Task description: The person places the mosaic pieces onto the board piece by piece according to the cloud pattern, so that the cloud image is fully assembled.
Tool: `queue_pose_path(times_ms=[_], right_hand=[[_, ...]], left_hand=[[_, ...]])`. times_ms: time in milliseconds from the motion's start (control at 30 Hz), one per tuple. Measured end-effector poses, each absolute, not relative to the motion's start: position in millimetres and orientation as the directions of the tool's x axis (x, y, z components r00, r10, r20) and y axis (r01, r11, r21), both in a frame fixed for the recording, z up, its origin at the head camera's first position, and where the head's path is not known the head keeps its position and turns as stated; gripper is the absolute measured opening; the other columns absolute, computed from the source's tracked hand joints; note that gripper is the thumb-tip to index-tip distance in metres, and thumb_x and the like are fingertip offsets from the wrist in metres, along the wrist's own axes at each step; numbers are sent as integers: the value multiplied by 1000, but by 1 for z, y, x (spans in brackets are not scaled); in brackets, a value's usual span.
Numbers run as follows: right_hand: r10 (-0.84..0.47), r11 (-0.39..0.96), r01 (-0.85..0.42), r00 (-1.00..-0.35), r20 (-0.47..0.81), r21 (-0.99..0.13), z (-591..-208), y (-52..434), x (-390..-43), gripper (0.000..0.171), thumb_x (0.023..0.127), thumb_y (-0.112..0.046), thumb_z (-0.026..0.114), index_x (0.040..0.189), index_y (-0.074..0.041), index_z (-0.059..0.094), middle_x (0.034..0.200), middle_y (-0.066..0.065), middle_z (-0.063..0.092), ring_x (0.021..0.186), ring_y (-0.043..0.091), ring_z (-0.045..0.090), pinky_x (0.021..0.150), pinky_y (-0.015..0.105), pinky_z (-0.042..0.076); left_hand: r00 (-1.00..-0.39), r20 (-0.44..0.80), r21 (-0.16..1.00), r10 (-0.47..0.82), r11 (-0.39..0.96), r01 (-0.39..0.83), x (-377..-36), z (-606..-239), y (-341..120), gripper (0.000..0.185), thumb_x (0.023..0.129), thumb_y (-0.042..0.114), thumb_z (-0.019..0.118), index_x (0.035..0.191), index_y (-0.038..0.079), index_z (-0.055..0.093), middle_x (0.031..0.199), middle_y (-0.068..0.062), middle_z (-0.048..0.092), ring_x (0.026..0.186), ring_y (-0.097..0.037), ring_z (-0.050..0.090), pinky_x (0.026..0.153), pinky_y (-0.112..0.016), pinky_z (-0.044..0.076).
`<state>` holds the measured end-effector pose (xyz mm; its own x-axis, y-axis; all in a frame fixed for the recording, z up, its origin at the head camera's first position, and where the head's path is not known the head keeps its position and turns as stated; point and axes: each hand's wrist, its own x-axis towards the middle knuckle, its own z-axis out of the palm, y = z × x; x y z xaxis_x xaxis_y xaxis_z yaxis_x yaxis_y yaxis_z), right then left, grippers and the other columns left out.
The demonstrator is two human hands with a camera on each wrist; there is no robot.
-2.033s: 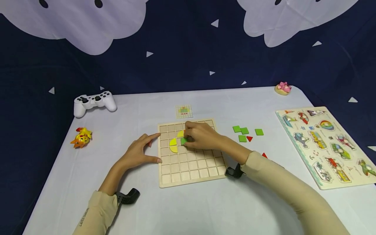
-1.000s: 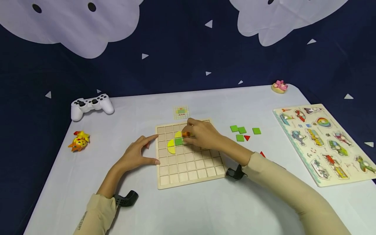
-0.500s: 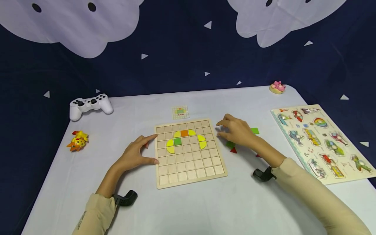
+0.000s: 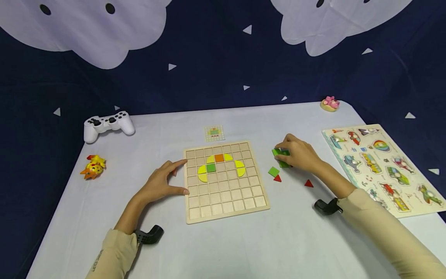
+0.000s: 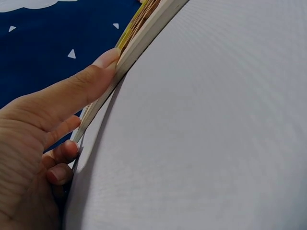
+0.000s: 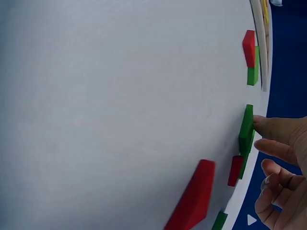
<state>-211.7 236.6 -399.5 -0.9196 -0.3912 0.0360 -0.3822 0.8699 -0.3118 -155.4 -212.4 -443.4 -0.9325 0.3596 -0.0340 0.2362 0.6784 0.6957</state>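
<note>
Grid board [image 4: 227,196] | left fingers [image 4: 177,165] spread against edge | right fingers [image 4: 286,145] at green squares [image 4: 283,152], pinch unclear

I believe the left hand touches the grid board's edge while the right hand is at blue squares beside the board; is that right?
Not quite: the squares at the right hand are green, not blue, as the head view shows; the left hand does touch the grid board.

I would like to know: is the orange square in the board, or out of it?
In. In the head view, the orange square lies in a cell of the board, between two yellow pieces.
</note>
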Motion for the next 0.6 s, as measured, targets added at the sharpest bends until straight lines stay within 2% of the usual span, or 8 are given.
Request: queue_pose_path(times_ms=[167, 433, 600], right_hand=[[-389, 875, -379, -921, 26, -302, -402, 238, -212, 33, 89, -24, 75, 113, -2, 74, 99, 10, 56, 77, 19, 52, 61, 32, 42], [-419, 867, -415, -907, 46, -275, -401, 240, -213, 29, 88, -24, 76, 105, -1, 76, 98, 9, 57, 82, 20, 55, 70, 42, 49], [-433, 854, -437, -898, 80, -283, -404, 240, -216, 29, 83, -27, 80, 98, -2, 77, 94, 6, 56, 79, 19, 55, 69, 39, 48]], left_hand=[[-933, -36, 694, 357, 681, 234, -156, -444, -212, 100, 65, 41, 92, 150, 17, 44, 93, -3, 42, 87, -19, 40, 79, -37, 32], [-933, -34, 690, 357, 684, 237, -157, -445, -212, 100, 66, 42, 91, 151, 18, 44, 92, -2, 43, 87, -18, 40, 79, -37, 32], [-931, -33, 696, 363, 677, 239, -156, -445, -213, 100, 66, 42, 92, 150, 17, 45, 92, -3, 42, 86, -18, 40, 78, -37, 32]])
